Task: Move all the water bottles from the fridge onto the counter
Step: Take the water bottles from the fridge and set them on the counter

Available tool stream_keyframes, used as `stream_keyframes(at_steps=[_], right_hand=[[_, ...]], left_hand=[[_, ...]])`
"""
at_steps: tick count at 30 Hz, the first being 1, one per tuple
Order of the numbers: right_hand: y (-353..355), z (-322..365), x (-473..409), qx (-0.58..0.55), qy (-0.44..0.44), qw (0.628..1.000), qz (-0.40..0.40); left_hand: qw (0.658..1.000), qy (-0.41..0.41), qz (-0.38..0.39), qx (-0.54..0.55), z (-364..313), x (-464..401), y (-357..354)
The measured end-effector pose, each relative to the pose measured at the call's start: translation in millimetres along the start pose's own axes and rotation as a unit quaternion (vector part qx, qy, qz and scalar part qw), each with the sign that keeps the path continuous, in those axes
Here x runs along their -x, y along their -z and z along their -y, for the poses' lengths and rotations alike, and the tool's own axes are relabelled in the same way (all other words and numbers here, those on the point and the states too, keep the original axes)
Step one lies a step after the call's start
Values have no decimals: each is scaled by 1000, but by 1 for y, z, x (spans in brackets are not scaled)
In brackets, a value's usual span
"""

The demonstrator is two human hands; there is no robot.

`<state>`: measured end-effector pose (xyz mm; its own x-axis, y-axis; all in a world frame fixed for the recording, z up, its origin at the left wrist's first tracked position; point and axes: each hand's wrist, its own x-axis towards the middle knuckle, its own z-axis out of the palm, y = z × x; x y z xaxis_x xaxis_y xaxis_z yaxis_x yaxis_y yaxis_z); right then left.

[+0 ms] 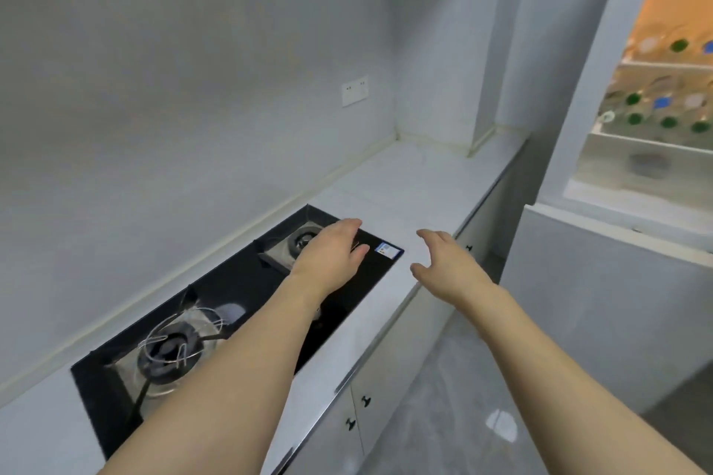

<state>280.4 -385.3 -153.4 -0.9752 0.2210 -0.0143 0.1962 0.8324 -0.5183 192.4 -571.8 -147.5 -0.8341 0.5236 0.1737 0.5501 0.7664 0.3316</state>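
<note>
We find the water bottles [656, 104] upper right in the fridge [602, 50], nearer our empty, slack right hand [449, 266]; left hand [332, 254] likewise empty.

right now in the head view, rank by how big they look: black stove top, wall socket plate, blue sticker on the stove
1. black stove top
2. wall socket plate
3. blue sticker

The plate sits farther away, so its real size versus the sticker is unsure.

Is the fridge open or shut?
Open. The lit shelves inside the fridge are exposed, with bottles lying on them, caps outward. Both hands are empty.
</note>
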Motion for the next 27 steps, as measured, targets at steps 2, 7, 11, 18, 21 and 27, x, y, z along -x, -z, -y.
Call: stream_keyframes(at_steps=[2,7,11,18,21,27], right_hand=[[7,-19,-13,2,-16,1000,-3],[31,-67,-61,10,-62,998,-21],[63,-99,-113,16,-94,995,-36],[122,-152,-167,24,-135,986,-97],[151,-188,-178,18,-166,978,-125],[212,-256,-200,17,-201,964,-174]], left_hand=[[1000,-15,14,1,-9,-23,-11],[998,-56,42,8,-29,-107,-46],[995,-90,48,21,-53,-186,-58],[986,-156,47,27,-107,-289,-76],[979,-193,50,35,-149,-323,-84],[967,-242,45,60,-234,-382,-105]])
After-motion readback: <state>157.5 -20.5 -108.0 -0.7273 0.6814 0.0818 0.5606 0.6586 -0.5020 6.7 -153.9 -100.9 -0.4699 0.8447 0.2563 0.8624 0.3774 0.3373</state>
